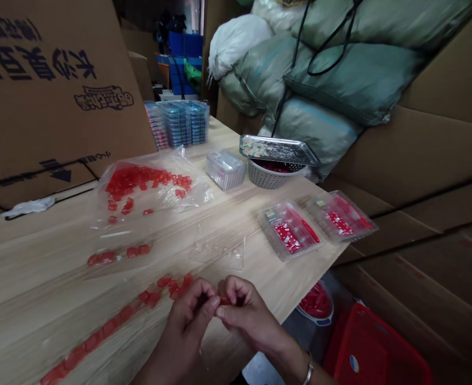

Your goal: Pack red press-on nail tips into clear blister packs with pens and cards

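Observation:
My left hand [193, 315] and my right hand [246, 313] meet over the table's near edge, fingertips pinched together. Between them a bit of a small red piece shows; the fingers hide most of it. Just left of my hands lies a loose group of red translucent plastic pieces [174, 286], and from it a row of similar pieces [93, 342] runs toward the lower left. Two short clusters of the red pieces [103, 258] lie farther back. Beyond my fingers sits a clear plastic tray [220, 254].
An open clear bag [199, 195] holds many red pieces. Clear boxes [226, 170], a grey perforated basket [270, 176] with a metal tray [276, 149] on top, and two packed kits [290, 230] stand behind. Below the right edge are a basin [318, 302] and a red bin [380, 347].

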`<state>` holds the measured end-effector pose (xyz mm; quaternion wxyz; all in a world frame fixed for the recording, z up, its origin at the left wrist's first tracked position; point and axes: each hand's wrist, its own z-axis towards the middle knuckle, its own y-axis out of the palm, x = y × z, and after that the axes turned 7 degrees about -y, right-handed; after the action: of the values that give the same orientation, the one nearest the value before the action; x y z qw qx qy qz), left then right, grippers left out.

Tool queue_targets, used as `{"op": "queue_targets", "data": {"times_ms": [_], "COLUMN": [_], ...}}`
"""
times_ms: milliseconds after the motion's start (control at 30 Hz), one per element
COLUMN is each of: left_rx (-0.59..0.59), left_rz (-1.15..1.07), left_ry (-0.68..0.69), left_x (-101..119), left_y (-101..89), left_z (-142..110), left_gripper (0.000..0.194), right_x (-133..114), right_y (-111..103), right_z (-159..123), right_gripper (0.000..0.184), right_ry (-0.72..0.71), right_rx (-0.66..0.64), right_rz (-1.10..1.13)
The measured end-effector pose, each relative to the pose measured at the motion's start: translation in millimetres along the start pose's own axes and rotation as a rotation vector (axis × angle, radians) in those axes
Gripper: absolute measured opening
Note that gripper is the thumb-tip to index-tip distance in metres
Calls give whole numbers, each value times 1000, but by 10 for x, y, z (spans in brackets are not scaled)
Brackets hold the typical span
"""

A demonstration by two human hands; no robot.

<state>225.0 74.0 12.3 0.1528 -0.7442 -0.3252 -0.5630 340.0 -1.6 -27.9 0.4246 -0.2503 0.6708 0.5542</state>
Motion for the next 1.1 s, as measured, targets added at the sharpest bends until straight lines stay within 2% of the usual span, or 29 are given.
{"op": "queue_targets", "data": {"times_ms": [67,133,200,267,333,400,567,633,700,833,900,1000,1067,1100], "left_rx": [-70,-92,-27,58,118,145,194,179,160,222,216,139,88,105], "left_rz": [-108,-250,-441,-631,-745,-773,-770,-712,-532,150,406,548,570,603], "left_ry": [-37,-109,-190,-276,-350,-394,-405,-388,-332,-12,90,117,135,141], "left_x": [26,31,13,-25,-71,-113,-108,-72,-51,-130,-214,-288,-251,-204], "left_y": [36,73,125,191,260,319,418,420,380,214,151,95,20,-47], "left_z": [75,145,197,229,246,255,302,359,455,726,832,870,821,782], "left_gripper": [30,27,30,35,39,39,37,36,31,15,11,12,14,14], "right_x": [-41,-98,-158,-207,-228,-220,-212,-250,-300,-360,-355,-316,-287,-275], "right_y": [-44,-85,-132,-195,-270,-338,-401,-425,-488,-723,-836,-922,-926,-921], "right_z": [-7,-30,-66,-105,-139,-163,-162,-112,-16,275,406,500,499,489], "right_gripper": [50,43,27,6,15,22,23,20,13,9,11,11,11,12], "right_ry": [-32,-147,-374,-606,-727,-763,-734,-711,-685,-624,-580,-530,-521,-516], "right_rx": [12,47,83,49,-53,-99,-27,-25,-44,-61,-87,-139,-133,-127], "right_rz": [-28,-176,-472,-799,-1019,-1100,-1060,-1067,-1093,-1196,-1250,-1264,-1255,-1260]}}
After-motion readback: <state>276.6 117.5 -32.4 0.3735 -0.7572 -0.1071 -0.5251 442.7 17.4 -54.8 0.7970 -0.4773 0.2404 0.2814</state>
